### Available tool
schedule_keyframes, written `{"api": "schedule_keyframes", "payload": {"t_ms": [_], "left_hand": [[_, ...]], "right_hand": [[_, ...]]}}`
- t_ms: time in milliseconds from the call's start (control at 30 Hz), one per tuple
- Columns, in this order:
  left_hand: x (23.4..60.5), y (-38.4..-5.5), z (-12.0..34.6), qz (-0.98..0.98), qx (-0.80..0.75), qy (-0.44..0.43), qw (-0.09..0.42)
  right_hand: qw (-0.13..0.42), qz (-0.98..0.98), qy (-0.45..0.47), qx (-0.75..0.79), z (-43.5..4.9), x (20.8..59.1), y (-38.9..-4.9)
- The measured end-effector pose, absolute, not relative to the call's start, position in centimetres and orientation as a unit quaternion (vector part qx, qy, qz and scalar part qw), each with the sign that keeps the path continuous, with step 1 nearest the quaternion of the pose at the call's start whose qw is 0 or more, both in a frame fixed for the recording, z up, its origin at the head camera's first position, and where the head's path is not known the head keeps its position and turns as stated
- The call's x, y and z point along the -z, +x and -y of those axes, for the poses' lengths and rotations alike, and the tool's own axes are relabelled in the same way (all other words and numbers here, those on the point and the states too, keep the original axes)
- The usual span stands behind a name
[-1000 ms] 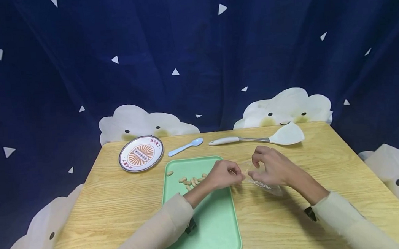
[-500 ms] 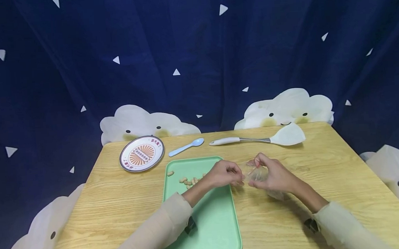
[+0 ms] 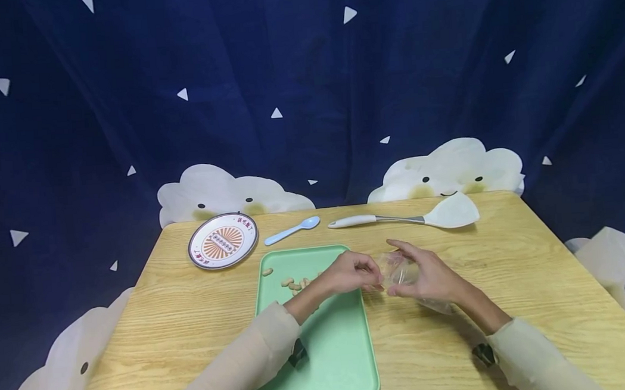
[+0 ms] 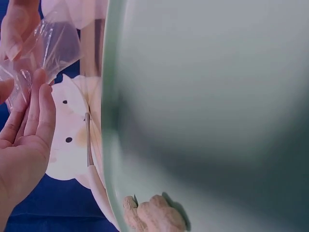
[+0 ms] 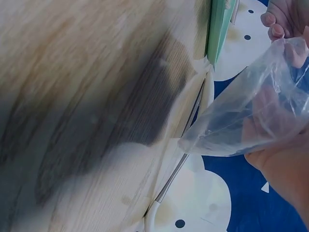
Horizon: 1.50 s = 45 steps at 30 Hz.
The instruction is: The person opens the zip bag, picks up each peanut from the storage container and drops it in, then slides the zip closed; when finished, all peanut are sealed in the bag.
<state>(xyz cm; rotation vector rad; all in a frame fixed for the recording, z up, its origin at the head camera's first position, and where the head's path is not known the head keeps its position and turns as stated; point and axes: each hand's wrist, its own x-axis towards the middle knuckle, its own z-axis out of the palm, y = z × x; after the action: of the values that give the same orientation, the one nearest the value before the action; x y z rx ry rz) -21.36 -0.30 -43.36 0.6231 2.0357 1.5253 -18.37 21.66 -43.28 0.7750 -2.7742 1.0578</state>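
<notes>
My left hand (image 3: 349, 271) is above the right side of the green tray (image 3: 335, 351), pinching the edge of a clear plastic bag (image 5: 231, 123) between thumb and fingers. On the other side of the bag, my right hand (image 3: 434, 278) has its thumb and fingers spread wide against the film. Through the plastic its fingers show in the right wrist view; whether they are inside the mouth I cannot tell. Several unshelled peanuts (image 3: 295, 286) lie in the upper part of the tray, some hidden by my left hand and forearm.
Along the back of the wooden table (image 3: 191, 321) lie a round patterned plate (image 3: 223, 241), a light blue spoon (image 3: 292, 230) and a white spatula (image 3: 450, 211). A dark blue curtain (image 3: 304, 58) with white cloud shapes hangs behind the table.
The right hand's thumb and fingers, bent close a second ago, have spread apart, and the bag stands wider between the hands. The left hand keeps its pinch in nearly the same place.
</notes>
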Motion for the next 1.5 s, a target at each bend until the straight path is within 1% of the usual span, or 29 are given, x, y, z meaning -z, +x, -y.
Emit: {"api": "schedule_keyframes", "payload": {"t_ms": [133,267,367,467,567,733,900,1100,1300,1500], "left_hand": [[43.3,-21.3,0.6,-0.754,-0.559,0.239,0.249],[43.0,-21.4,1.1,-0.756,-0.544,0.259,0.256],[42.6,-21.5,2.1,-0.758,-0.534,0.264,0.266],[42.5,-21.6,3.5,-0.766,-0.529,0.255,0.260],[42.6,-21.8,5.3,-0.774,-0.531,0.246,0.241],[42.6,-22.5,8.8,-0.790,-0.533,0.233,0.194],[43.0,-23.4,12.6,-0.824,-0.509,0.210,0.135],[43.9,-24.1,16.4,-0.874,-0.458,0.150,0.065],[44.5,-24.1,18.0,-0.906,-0.415,0.072,0.044],[45.7,-24.1,18.5,-0.918,-0.394,0.038,0.030]], "right_hand": [[0.031,0.906,0.257,-0.334,-21.6,43.5,-18.5],[0.026,0.907,0.255,-0.334,-21.4,43.7,-18.6],[0.020,0.906,0.250,-0.342,-21.4,43.9,-18.7],[0.015,0.904,0.242,-0.351,-21.3,44.0,-18.8],[0.014,0.905,0.237,-0.353,-21.4,44.1,-18.8],[0.003,0.908,0.231,-0.350,-21.7,44.3,-18.9],[-0.014,0.908,0.222,-0.356,-21.9,44.7,-19.0],[-0.011,0.908,0.215,-0.360,-22.1,44.8,-19.1],[-0.015,0.908,0.212,-0.361,-22.2,44.6,-18.9],[-0.018,0.908,0.212,-0.362,-22.3,44.5,-18.8]]}}
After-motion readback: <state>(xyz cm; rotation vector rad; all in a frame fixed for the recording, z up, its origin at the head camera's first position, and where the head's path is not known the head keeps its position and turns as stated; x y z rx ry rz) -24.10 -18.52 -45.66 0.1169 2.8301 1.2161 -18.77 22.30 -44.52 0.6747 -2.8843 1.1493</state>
